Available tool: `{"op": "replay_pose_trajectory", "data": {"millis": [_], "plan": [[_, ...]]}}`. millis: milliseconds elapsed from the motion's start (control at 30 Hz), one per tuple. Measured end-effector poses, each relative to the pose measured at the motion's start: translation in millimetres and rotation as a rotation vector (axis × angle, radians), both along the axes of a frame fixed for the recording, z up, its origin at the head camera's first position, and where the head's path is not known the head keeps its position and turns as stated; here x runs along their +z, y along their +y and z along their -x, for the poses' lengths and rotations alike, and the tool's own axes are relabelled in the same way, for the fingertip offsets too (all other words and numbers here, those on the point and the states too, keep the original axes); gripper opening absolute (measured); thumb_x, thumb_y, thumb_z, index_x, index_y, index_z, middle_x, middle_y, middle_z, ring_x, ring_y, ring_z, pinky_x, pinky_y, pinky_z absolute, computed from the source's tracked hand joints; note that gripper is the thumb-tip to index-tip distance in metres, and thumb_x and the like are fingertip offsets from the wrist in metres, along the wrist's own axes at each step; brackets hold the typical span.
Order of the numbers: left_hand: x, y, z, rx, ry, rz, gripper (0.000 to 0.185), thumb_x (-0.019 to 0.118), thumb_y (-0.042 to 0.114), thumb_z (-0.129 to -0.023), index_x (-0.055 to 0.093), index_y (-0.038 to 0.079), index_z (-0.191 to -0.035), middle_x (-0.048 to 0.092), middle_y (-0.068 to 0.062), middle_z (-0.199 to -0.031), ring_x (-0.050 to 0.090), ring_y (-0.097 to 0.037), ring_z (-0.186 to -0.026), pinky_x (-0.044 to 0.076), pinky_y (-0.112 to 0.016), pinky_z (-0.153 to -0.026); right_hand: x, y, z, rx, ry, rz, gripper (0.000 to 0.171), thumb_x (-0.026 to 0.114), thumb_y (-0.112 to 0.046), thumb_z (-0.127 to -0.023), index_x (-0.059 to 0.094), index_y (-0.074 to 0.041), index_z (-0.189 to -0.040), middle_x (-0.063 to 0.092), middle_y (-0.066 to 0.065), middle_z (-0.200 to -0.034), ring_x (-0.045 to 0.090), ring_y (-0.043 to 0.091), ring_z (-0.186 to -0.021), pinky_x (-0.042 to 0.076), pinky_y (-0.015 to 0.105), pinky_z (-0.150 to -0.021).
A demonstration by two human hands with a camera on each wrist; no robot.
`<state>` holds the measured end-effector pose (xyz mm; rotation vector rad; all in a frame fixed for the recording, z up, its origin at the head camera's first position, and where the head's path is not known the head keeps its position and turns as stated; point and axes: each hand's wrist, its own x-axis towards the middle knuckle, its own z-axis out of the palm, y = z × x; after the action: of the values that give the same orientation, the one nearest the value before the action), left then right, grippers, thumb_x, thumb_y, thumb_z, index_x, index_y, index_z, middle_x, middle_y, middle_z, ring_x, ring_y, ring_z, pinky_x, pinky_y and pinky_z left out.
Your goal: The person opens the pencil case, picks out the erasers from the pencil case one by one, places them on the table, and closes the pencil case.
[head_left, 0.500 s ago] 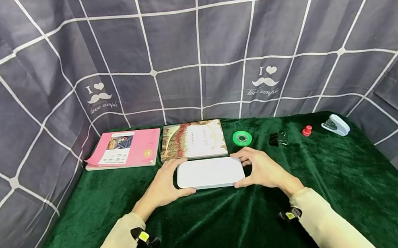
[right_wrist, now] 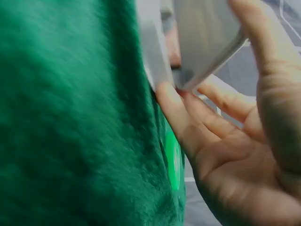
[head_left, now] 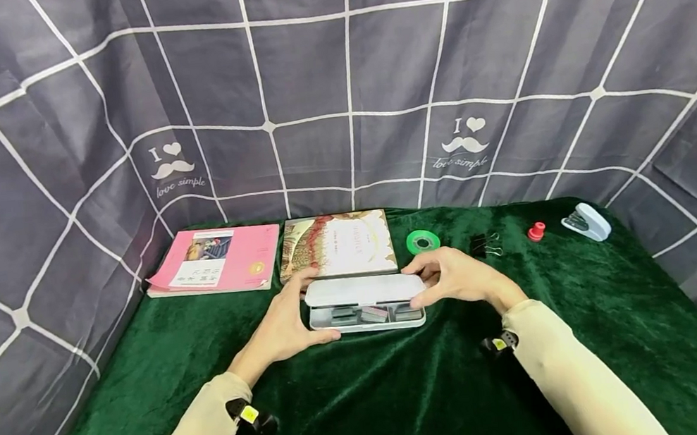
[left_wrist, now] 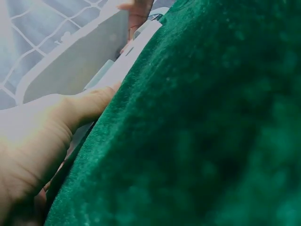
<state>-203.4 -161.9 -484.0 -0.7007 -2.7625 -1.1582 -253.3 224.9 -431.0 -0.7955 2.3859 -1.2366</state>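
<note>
A white pencil case (head_left: 369, 327) lies on the green cloth in the middle of the head view. Its lid (head_left: 362, 290) is tilted up, hinged along the back. Several small dark, grey and pinkish pieces (head_left: 373, 314) show in its compartments; their kind is unclear. At the left end, my left hand (head_left: 279, 324) grips the case, thumb along the front edge, fingers behind. My right hand (head_left: 459, 277) holds the raised lid's right end with the thumb on its front edge. In the right wrist view, fingers of the right hand (right_wrist: 230, 150) touch the case's end.
Behind the case lies a patterned book (head_left: 339, 245), with a pink book (head_left: 215, 260) to its left. Rightward along the back are a green tape roll (head_left: 422, 241), black binder clips (head_left: 485, 245), a small red object (head_left: 536, 231) and a white-and-grey stapler-like object (head_left: 586, 222).
The pencil case's lid has swung up from closed, so the contents show. My right thumb has risen with the lid's front edge, while the left hand stays at its end.
</note>
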Motion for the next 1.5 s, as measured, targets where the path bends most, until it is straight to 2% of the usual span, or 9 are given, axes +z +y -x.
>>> {"op": "replay_pose_trajectory", "data": {"millis": [200,333,433,567,700,900,1067,1200,1500], "plan": [[-3.6,1,-0.2,0.068,-0.026,-0.056,0.103,0.108,0.05,-0.07,0.028,0.017,-0.126,0.064,-0.01,-0.136,0.07,-0.031,-0.122,0.06,-0.052,-0.105,0.2,7,11.4,-0.02,-0.185,0.102,0.047,0.067,-0.03,-0.115,0.07,0.007,-0.143,0.076,0.023,-0.132,0.078,0.031,-0.115,0.066,0.04,-0.1],[-4.1,-1,0.9,0.06,-0.008,-0.023,0.092,0.109,0.049,-0.067,0.047,0.018,-0.127,0.066,-0.004,-0.134,0.07,-0.03,-0.123,0.06,-0.052,-0.105,-1.4,1,12.3,-0.153,-0.242,0.173,0.062,0.053,-0.041,-0.12,0.067,0.017,-0.137,0.075,0.031,-0.126,0.081,0.035,-0.108,0.066,0.044,-0.098],[-4.0,-3,2.1,0.034,-0.002,-0.011,0.088,0.109,0.048,-0.068,0.059,0.018,-0.134,0.065,-0.003,-0.135,0.07,-0.03,-0.123,0.059,-0.052,-0.106,0.2,-2,9.0,-0.268,-0.118,0.216,0.06,0.056,-0.043,-0.118,0.071,0.015,-0.127,0.077,0.029,-0.113,0.083,0.033,-0.095,0.069,0.04,-0.088],[-4.2,-4,3.5,0.02,-0.007,-0.013,0.095,0.108,0.048,-0.07,0.06,0.017,-0.145,0.065,-0.004,-0.141,0.068,-0.029,-0.125,0.059,-0.05,-0.109,10.9,-3,-1.4,-0.351,0.111,0.312,0.032,0.073,-0.027,-0.112,0.074,0.005,-0.11,0.075,0.026,-0.096,0.076,0.035,-0.08,0.066,0.033,-0.072],[-4.6,-6,3.4,0.02,-0.014,-0.015,0.098,0.108,0.047,-0.07,0.058,0.017,-0.149,0.065,-0.005,-0.145,0.068,-0.028,-0.126,0.058,-0.049,-0.11,20.4,-10,-12.5,-0.192,0.222,0.247,0.012,0.081,-0.009,-0.104,0.077,0.0,-0.112,0.079,0.018,-0.1,0.076,0.027,-0.087,0.064,0.031,-0.077],[-3.4,-5,1.9,0.015,-0.024,-0.022,0.099,0.107,0.045,-0.073,0.056,0.017,-0.153,0.063,-0.006,-0.15,0.067,-0.031,-0.127,0.057,-0.052,-0.11,16.8,-29,-19.2,0.027,0.378,-0.084,0.022,0.08,-0.005,-0.103,0.082,-0.008,-0.124,0.077,0.003,-0.114,0.074,0.013,-0.102,0.064,0.042,-0.092],[-3.5,-3,2.2,0.011,-0.04,-0.018,0.1,0.106,0.046,-0.074,0.054,0.017,-0.155,0.061,-0.006,-0.154,0.066,-0.031,-0.129,0.057,-0.052,-0.111,14.4,-32,-21.8,0.136,0.427,-0.195,0.023,0.077,-0.007,-0.106,0.084,-0.013,-0.127,0.072,0.0,-0.112,0.067,0.01,-0.096,0.061,0.036,-0.086],[-3.2,-4,1.8,0.006,-0.045,-0.016,0.101,0.105,0.047,-0.076,0.053,0.018,-0.157,0.06,-0.007,-0.156,0.065,-0.032,-0.13,0.057,-0.053,-0.111,14.2,-32,-21.3,0.16,0.444,-0.195,0.022,0.078,-0.007,-0.105,0.084,-0.014,-0.125,0.074,-0.001,-0.111,0.069,0.009,-0.097,0.062,0.035,-0.086],[-3.8,-5,3.3,-0.01,-0.017,-0.003,0.098,0.105,0.048,-0.076,0.055,0.019,-0.154,0.061,-0.005,-0.156,0.066,-0.029,-0.129,0.057,-0.05,-0.111,15.4,-33,-22.3,0.053,0.406,-0.122,0.027,0.083,0.009,-0.094,0.08,-0.013,-0.109,0.078,-0.001,-0.102,0.075,0.015,-0.096,0.065,0.039,-0.088]]}}
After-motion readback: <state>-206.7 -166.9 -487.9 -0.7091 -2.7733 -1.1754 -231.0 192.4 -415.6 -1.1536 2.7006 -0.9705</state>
